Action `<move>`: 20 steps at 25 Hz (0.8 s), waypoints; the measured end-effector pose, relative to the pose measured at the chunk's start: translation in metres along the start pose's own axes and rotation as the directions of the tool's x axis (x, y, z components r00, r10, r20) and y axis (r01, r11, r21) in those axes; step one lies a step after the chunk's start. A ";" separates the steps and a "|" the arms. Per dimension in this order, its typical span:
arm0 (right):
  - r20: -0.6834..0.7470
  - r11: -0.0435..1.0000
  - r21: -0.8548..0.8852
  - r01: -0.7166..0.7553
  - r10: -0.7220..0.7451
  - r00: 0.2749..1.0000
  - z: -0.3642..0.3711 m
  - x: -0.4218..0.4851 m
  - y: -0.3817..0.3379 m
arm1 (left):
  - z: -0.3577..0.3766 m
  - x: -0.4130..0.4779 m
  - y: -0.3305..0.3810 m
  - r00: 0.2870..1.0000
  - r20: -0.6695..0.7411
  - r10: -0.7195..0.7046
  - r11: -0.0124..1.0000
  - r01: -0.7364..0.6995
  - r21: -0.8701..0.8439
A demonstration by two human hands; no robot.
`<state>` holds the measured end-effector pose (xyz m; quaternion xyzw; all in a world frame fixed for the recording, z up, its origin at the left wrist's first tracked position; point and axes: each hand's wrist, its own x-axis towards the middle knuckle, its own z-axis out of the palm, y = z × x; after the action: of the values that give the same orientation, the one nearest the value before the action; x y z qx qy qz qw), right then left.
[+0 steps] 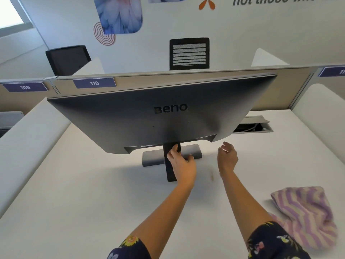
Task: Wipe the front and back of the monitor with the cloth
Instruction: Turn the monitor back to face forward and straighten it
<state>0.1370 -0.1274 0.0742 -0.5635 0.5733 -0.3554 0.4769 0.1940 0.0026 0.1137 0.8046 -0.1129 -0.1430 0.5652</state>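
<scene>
The left hand (182, 163), fingers curled, gripped the black stand neck (169, 174) of the dark grey flat monitor (168, 113) on the white worktop (93, 184), so the right hand (227, 157), slack and empty, had best fetch the purple-striped fabric cloth (306, 212) lying beside its forearm

The monitor (162, 113) fills mid-frame, its back tilted over the stand neck (170, 174) and stand base (153, 158), leaving only a low gap beneath its lower edge. Bare desk (84, 193) spreads across the lower left and centre. The cloth (306, 215) occupies the lower right. Behind, the partition (168, 81) walls off the far side, and a cable hatch (252, 126) gapes at right.
</scene>
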 end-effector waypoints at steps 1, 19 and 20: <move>-0.014 1.000 0.002 -0.003 0.003 1.000 -0.005 0.008 -0.001 | 0.004 0.001 0.004 1.000 -0.013 -0.026 1.000 0.025 -0.014; 0.191 0.984 0.105 0.141 -0.159 0.969 -0.026 0.073 -0.016 | 0.009 0.014 -0.017 0.996 -0.094 0.001 0.956 0.027 0.293; 0.195 0.984 0.103 0.143 -0.161 0.967 -0.026 0.075 -0.016 | 0.009 0.014 -0.016 0.995 -0.095 0.002 0.955 0.026 0.296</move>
<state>0.1234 -0.2061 0.0858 -0.6177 0.4605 -0.3566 0.5284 0.2044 -0.0049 0.0941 0.8870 -0.1014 -0.0897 0.4415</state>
